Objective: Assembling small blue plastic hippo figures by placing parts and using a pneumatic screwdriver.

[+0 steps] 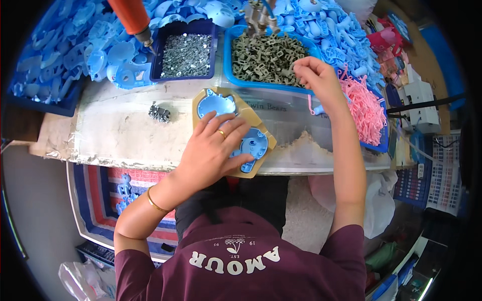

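Note:
My left hand (pixel 213 143) lies over a tan fixture (pixel 260 120) on the table, its fingers spread. Two light-blue plastic shell halves sit in the fixture. The fingertips rest at the near edge of the upper shell (pixel 217 104), and the thumb touches the lower shell (pixel 253 144), which shows small posts inside. My right hand (pixel 321 83) is raised at the right end of a bright-blue tray (pixel 271 86). Its thumb and fingertips are pinched together beside a heap of olive-green small plastic parts (pixel 268 57); whatever is between them is too small to make out.
A navy tray (pixel 156 65) holds small metal screws (pixel 186 55); an orange screwdriver (pixel 131 17) hangs above. Pink plastic pieces (pixel 364 110) fill a bin at right. Blue shells (pixel 123 62) are piled behind. A small dark metallic cluster (pixel 159 113) lies left of the fixture.

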Action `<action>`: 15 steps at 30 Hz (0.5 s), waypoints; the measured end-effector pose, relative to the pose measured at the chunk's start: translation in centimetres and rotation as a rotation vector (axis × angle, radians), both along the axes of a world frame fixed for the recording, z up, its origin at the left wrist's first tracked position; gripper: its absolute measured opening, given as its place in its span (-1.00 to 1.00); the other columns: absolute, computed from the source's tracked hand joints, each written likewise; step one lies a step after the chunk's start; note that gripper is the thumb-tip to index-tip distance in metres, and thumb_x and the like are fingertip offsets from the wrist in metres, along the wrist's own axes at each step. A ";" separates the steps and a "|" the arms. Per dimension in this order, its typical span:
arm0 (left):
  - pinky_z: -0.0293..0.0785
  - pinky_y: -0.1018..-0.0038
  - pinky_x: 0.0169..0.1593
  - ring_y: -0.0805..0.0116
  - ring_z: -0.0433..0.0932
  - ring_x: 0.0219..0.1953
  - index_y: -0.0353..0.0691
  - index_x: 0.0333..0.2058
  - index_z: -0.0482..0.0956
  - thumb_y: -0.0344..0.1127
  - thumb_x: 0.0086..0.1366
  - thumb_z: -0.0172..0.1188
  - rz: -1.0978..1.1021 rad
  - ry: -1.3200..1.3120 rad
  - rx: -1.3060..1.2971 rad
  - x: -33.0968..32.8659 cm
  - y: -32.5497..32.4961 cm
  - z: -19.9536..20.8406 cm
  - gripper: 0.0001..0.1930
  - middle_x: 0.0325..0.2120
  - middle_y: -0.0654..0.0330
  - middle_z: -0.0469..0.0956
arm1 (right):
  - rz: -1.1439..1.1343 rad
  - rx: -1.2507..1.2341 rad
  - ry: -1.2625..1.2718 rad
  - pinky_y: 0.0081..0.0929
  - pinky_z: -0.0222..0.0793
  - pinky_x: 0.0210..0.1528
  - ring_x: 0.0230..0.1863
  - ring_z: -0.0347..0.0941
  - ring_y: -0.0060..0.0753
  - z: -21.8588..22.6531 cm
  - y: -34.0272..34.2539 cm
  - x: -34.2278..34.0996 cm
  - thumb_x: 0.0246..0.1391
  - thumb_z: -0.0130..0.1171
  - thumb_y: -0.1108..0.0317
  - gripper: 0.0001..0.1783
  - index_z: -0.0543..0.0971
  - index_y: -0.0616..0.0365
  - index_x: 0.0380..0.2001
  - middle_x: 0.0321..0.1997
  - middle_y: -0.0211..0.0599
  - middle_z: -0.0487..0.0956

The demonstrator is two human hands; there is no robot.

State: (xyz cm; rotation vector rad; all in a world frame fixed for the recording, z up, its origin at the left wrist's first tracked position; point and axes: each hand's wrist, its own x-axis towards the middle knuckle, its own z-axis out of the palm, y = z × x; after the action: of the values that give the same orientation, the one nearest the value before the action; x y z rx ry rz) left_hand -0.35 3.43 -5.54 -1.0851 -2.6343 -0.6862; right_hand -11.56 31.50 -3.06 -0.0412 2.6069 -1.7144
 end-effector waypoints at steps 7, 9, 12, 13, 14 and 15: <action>0.55 0.30 -0.14 0.11 0.60 -0.18 -0.32 0.11 0.42 -0.29 0.23 0.30 0.011 -0.431 0.629 -2.2 2.8 1.7 -0.50 -0.17 -0.04 0.58 | 0.305 0.133 0.282 -0.65 0.37 -0.37 -0.40 0.45 -0.71 1.8 -4.6 6.7 0.10 0.29 0.41 -0.88 0.63 0.17 -0.28 -0.44 -0.57 0.57; 0.55 0.33 -0.19 0.13 0.62 -0.25 -0.30 0.10 0.44 -0.32 0.23 0.31 -0.003 -0.393 0.531 -2.2 3.1 1.5 -0.52 -0.23 -0.01 0.60 | 0.274 0.356 0.496 -0.64 0.39 -0.39 -0.42 0.46 -0.71 1.6 -5.8 8.5 0.09 0.29 0.42 -0.89 0.62 0.20 -0.31 -0.46 -0.53 0.57; 0.56 0.39 -0.30 0.20 0.66 -0.40 -0.27 0.02 0.51 -0.39 0.21 0.32 -0.004 -0.301 0.486 -2.0 3.4 0.7 -0.61 -0.35 0.07 0.63 | 0.143 0.305 0.374 -0.64 0.36 -0.44 -0.47 0.45 -0.73 1.6 -6.2 9.9 0.08 0.30 0.43 -0.91 0.62 0.22 -0.37 -0.50 -0.47 0.59; 0.56 0.39 -0.30 0.20 0.66 -0.39 -0.27 -0.01 0.53 -0.41 0.21 0.32 -0.002 -0.270 0.483 -1.9 3.3 0.5 -0.64 -0.34 0.06 0.63 | 0.189 0.211 0.237 -0.66 0.35 -0.43 -0.46 0.45 -0.74 2.0 -5.6 10.0 0.07 0.31 0.43 -0.90 0.63 0.22 -0.37 -0.50 -0.46 0.60; 0.57 0.39 -0.30 0.20 0.67 -0.39 -0.28 -0.05 0.56 -0.42 0.20 0.32 0.015 -0.240 0.477 -1.7 3.1 0.3 -0.67 -0.34 0.05 0.63 | 0.248 0.110 0.099 -0.67 0.34 -0.43 -0.46 0.45 -0.75 2.3 -5.1 10.0 0.06 0.32 0.43 -0.90 0.64 0.22 -0.36 -0.50 -0.46 0.61; 0.60 0.41 -0.25 0.27 0.68 -0.33 -0.30 -0.05 0.57 -0.46 0.22 0.28 0.039 -0.293 0.509 -1.3 2.9 0.5 -0.70 -0.29 0.07 0.66 | 0.242 0.055 0.016 -0.66 0.35 -0.39 -0.41 0.45 -0.74 3.1 -4.0 9.9 0.07 0.33 0.39 -0.87 0.65 0.22 -0.34 -0.45 -0.46 0.62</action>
State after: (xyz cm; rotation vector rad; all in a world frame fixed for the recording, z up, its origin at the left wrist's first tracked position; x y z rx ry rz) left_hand -1.67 6.35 -5.00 -0.8278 -2.4677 -1.5004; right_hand -1.69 27.49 0.07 -0.3542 2.5340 -1.5671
